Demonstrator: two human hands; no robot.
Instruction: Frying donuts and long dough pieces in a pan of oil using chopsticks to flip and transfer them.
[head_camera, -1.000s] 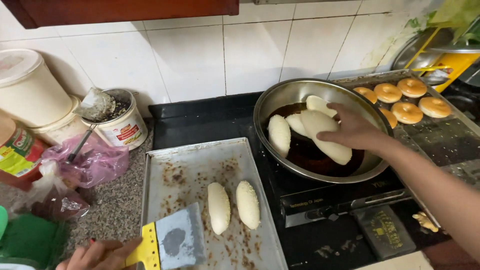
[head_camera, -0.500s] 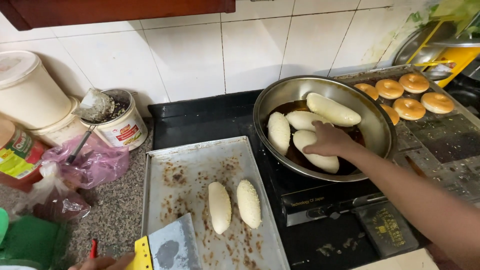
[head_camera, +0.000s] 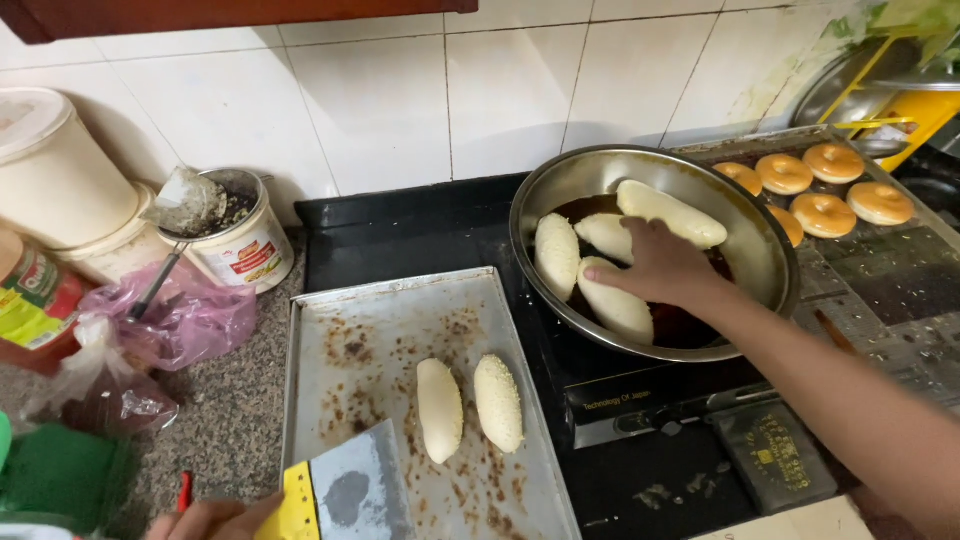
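Now pale, oblong dough piece under right hand, fingers pressed flat on it in pan.

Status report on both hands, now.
Right hand on dough piece in pan. Left hand grips scraper over tray. Nothing blocking.

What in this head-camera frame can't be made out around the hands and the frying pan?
- Left hand: cut off by the bottom edge; its grip on the yellow-handled metal scraper is unseen.
- Right hand: its fingertips hide the contact with the pale oblong dough piece.
- Round steel pan: the dark liquid's depth is unreadable.
- Yellow rack: cropped at the right edge.
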